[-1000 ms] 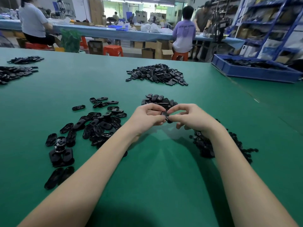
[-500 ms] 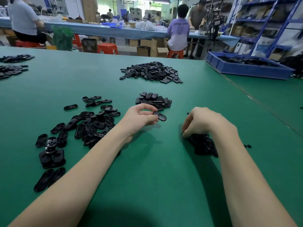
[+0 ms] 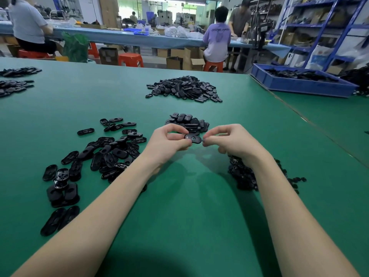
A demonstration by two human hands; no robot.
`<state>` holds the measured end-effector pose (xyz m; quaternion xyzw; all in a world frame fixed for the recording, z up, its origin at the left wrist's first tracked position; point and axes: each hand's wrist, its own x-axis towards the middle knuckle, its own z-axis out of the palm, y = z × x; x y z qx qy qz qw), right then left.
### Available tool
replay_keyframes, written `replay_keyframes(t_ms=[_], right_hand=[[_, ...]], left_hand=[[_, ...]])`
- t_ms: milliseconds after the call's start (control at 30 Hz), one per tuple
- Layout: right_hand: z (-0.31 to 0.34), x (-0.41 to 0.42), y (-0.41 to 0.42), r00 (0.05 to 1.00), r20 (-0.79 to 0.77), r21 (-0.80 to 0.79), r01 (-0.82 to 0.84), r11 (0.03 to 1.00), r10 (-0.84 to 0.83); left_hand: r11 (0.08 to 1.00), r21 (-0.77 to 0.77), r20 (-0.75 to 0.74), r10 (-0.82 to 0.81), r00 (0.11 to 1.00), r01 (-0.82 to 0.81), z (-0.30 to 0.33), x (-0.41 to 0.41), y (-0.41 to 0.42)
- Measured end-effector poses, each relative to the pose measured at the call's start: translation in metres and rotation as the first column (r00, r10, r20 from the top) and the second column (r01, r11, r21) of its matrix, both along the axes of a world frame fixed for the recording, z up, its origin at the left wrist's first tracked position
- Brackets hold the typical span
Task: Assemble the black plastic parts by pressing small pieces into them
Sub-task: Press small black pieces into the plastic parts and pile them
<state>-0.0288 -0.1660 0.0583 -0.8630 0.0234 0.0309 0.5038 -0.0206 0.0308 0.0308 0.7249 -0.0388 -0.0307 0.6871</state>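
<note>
My left hand [image 3: 169,142] pinches a black oval plastic part [image 3: 193,138] by its left end, above the green table [image 3: 189,206]. My right hand [image 3: 229,141] is just right of it, thumb and forefinger pinching a small piece [image 3: 204,140] close to the part's right end. Under my right wrist lies a heap of small black pieces [image 3: 245,176]. Loose oval parts [image 3: 107,154] are spread to the left of my left forearm. A small stack of oval parts [image 3: 187,121] sits just behind my hands.
A larger pile of black parts [image 3: 185,88] lies further back at centre. More parts [image 3: 12,84] lie at the far left edge. A blue tray [image 3: 299,84] with black parts stands at the back right. People sit at a bench beyond the table.
My right hand has lifted from the heap of small pieces and come back to the oval part with a small piece. My left hand kept hold of the oval part.
</note>
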Motion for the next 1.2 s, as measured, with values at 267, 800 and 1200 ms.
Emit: replay_keyframes(t_ms=[267,800,1200], right_hand=[[-0.01,0.006,0.012,0.996,-0.031,0.179,0.09,0.98,-0.086],[-0.01,0.009,0.011,0.993,0.037,0.095,0.107,0.99,-0.111],[-0.014,0.006,0.011,0.999,-0.043,0.165,0.024,0.986,-0.017]], left_hand=[[0.998,0.057,0.119,0.006,0.993,-0.012,0.004,-0.001,-0.002],[0.987,0.16,0.179,-0.017,0.984,-0.012,0.008,-0.004,-0.003],[0.99,-0.112,-0.03,-0.084,0.996,0.08,0.008,-0.004,-0.002]])
